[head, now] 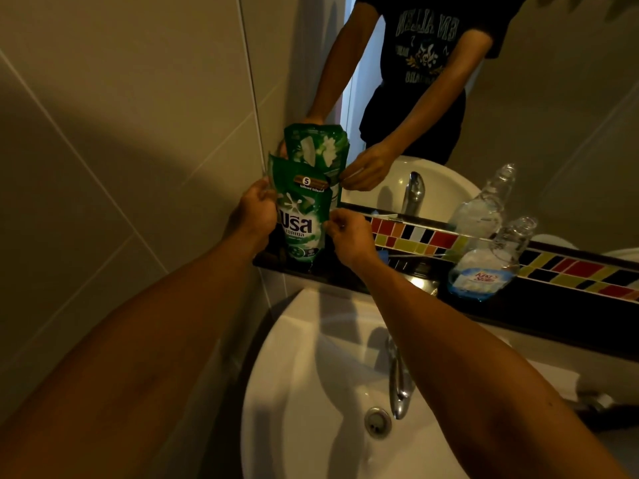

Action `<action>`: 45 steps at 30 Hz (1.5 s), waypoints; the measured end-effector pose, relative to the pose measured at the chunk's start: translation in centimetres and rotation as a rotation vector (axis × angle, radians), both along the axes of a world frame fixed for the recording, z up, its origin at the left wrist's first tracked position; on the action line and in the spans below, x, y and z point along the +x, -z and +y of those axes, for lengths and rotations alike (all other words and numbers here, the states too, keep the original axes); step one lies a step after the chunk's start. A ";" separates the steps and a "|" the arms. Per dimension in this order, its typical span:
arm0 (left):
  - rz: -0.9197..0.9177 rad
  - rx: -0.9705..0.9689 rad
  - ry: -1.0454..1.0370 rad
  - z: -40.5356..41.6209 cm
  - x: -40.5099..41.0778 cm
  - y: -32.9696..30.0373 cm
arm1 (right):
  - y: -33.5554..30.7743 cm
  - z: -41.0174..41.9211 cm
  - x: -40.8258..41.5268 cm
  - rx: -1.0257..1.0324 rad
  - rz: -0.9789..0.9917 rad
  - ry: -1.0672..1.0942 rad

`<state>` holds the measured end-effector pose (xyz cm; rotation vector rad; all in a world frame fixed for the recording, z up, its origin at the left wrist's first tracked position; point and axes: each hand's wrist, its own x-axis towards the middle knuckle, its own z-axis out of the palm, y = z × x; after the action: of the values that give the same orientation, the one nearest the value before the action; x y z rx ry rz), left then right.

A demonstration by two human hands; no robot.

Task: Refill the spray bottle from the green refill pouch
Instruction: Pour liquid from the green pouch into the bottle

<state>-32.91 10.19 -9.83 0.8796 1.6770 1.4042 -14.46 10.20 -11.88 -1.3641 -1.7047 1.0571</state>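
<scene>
I have the green refill pouch upright on the dark ledge behind the sink, tucked into the corner where the tiled wall meets the mirror. My left hand grips the pouch's left edge, fingers curled round it. My right hand pinches the pouch's right edge near its upper corner, so neither hand is free.

The spray bottle stands well to the right of the pouch on the same ledge, clear, with its neck open and no sprayer head on it; a little blue liquid shows at its base.

I judge that I am about to open the pouch. To do it well I should keep the left hand firm below the top so the pouch stays upright, and tear with the right in one clean pull, not squeezing the belly, or liquid could spurt out. Then I should bring the pouch over to the bottle's narrow neck and tip slowly.

The tap lies below the pouch, over the basin.
</scene>
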 end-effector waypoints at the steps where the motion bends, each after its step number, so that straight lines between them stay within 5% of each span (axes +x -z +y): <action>1: -0.028 -0.001 -0.007 0.1 0.0 -0.2 | -0.1 0.1 -0.1 0.001 -0.004 0.007; 10: -0.028 0.035 0.088 -1.3 0.3 0.4 | 0.1 -0.9 1.6 0.017 -0.019 0.022; 19: -0.194 0.161 0.234 -3.3 6.2 -4.7 | -3.0 -5.5 6.9 0.002 0.175 0.026; 28: -0.095 0.163 0.521 -5.0 14.7 -8.9 | -6.5 -10.8 15.5 -0.075 0.408 0.230; 45: 0.141 0.096 0.550 -5.8 22.6 -10.9 | -6.6 -13.1 23.0 -0.142 0.568 0.267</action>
<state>-10.27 4.39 1.05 1.3952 1.3261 1.0649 8.52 -2.92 -5.25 -1.1841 -1.0236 1.2735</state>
